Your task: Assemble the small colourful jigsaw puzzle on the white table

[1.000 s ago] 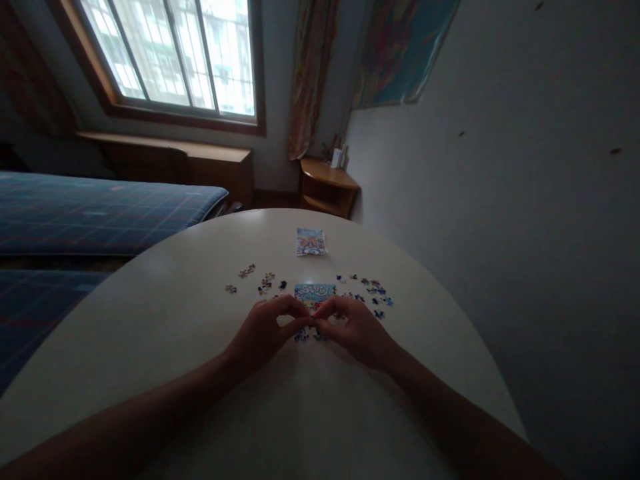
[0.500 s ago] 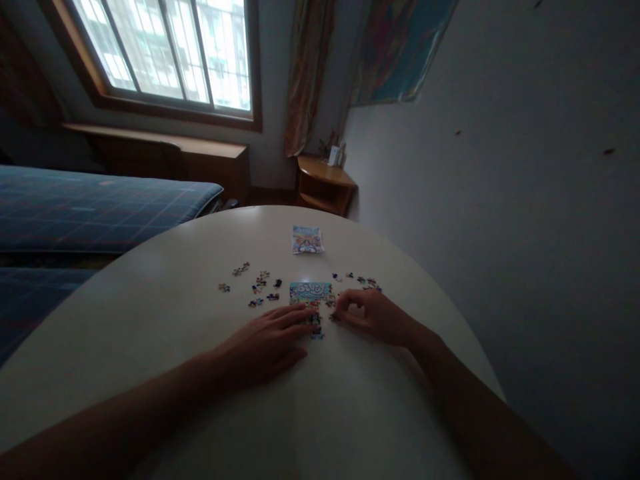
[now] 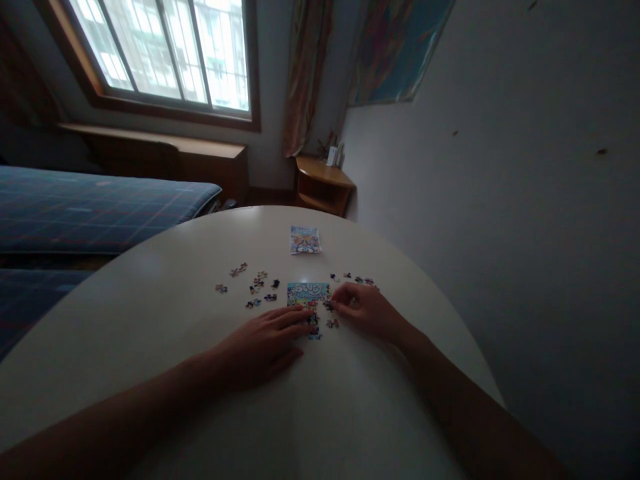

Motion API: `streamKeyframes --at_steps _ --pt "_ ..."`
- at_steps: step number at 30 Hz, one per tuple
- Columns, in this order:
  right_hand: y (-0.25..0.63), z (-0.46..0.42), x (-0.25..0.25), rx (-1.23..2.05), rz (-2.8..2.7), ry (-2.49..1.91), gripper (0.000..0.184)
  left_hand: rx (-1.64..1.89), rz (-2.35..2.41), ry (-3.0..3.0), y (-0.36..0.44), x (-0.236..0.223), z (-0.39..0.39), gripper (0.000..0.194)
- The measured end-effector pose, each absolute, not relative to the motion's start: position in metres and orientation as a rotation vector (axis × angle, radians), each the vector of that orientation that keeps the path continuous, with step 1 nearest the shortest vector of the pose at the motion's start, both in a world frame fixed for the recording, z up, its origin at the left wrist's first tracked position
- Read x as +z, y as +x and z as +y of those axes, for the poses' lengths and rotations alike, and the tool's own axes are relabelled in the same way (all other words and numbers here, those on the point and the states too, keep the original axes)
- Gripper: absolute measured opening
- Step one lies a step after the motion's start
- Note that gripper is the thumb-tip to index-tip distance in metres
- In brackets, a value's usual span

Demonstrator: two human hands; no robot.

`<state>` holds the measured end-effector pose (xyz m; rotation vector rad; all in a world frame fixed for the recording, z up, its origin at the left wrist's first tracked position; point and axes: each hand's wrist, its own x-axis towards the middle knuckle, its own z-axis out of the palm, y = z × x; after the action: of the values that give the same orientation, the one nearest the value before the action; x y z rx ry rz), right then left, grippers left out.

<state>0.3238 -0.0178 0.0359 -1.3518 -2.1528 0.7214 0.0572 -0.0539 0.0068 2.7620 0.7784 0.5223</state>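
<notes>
A partly joined jigsaw puzzle (image 3: pixel 306 291) with a light blue top lies on the white table. My left hand (image 3: pixel 273 337) rests flat across its left and lower part, fingers stretched out and hiding some of it. At the puzzle's right edge, my right hand (image 3: pixel 365 308) pinches a small puzzle piece (image 3: pixel 328 305) between thumb and forefinger; the fingertips partly cover it. Just below that hand lies a loose puzzle piece (image 3: pixel 333 323), touched by neither hand.
Several loose puzzle pieces (image 3: pixel 257 285) are scattered left of the puzzle, and more pieces (image 3: pixel 359 279) lie to the upper right. A printed packet (image 3: pixel 305 240) sits farther back on the round table (image 3: pixel 200 267). A wall (image 3: pixel 475 253) stands close on the right.
My right hand has moved slightly up and away from the lower piece, which now lies free, to the piece above it. My left hand stays on the puzzle.
</notes>
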Motion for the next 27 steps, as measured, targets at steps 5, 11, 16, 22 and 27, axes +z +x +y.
streamKeyframes --at_steps 5,11,16,22,27 --pt "0.324 -0.018 0.031 0.699 -2.171 -1.372 0.012 0.548 0.762 2.735 0.058 0.007 -0.054 0.042" --pt "0.325 -0.017 0.031 0.644 -2.231 -1.364 0.016 0.547 0.774 2.732 0.058 0.008 -0.055 0.043" --pt "0.325 -0.018 0.035 0.575 -2.313 -1.331 0.017 0.548 0.78 2.732 0.059 0.008 -0.055 0.044" --pt "0.323 -0.02 0.042 0.499 -2.361 -1.349 0.015 0.505 0.793 2.762 0.059 0.008 -0.055 0.042" --pt "0.325 -0.022 0.044 0.439 -2.401 -1.359 0.007 0.561 0.769 2.744 0.059 0.007 -0.055 0.044"
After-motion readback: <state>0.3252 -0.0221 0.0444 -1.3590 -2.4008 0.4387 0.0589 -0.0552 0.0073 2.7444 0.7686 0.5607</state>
